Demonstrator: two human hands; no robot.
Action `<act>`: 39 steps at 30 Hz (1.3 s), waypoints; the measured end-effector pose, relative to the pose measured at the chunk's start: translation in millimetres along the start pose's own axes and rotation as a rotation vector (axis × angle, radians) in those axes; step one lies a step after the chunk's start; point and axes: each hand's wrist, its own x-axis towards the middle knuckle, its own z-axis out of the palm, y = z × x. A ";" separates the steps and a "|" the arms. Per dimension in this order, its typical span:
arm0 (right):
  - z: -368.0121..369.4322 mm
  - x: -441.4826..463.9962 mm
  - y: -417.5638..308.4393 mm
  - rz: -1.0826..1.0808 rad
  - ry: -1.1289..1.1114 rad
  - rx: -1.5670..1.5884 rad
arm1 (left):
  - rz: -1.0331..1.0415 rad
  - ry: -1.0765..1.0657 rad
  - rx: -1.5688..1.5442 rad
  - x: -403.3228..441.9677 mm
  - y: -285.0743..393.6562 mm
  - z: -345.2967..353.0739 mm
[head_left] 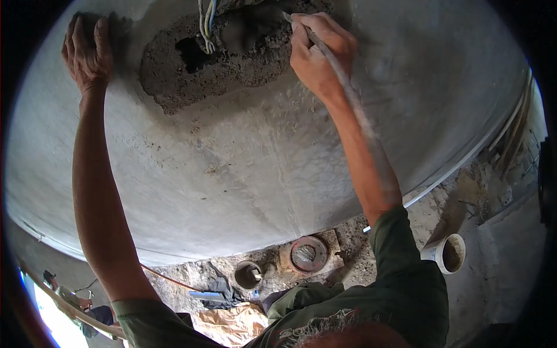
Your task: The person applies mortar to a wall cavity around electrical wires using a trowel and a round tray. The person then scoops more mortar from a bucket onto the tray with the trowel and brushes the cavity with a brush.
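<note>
My left hand (pixel 87 55) lies open on the grey plastered wall (pixel 243 156), fingers spread, left of a rough dark patch (pixel 165 75). In that patch is a square hole (pixel 194 55), with several wires (pixel 205 29) hanging in front of it. At the patch's right edge my right hand (pixel 325 52) is closed around a long thin tool (pixel 332 60). The tool's rear part runs back along my forearm and looks blurred. Its front end points left into a dark smear over the patch, so its kind cannot be made out.
Below the wall are a round container (pixel 248 275), a round tub (pixel 308 254) holding grey material, and a white bucket (pixel 452 253). Brown paper (pixel 232 325) and a blue-edged tool (pixel 207 296) lie nearby. Another person (pixel 87 304) is at the lower left.
</note>
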 end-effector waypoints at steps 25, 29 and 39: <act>-2.7 -24.3 -18.1 0.011 -0.029 -0.001 | 0.027 -0.017 0.035 1.2 -7.7 0.4; 4.5 -34.4 -37.5 0.052 -0.138 0.103 | -0.020 -0.019 0.022 -1.1 -3.6 1.7; -3.1 -30.5 -15.6 0.025 -0.132 0.063 | -0.002 -0.043 0.028 -3.7 -12.0 3.3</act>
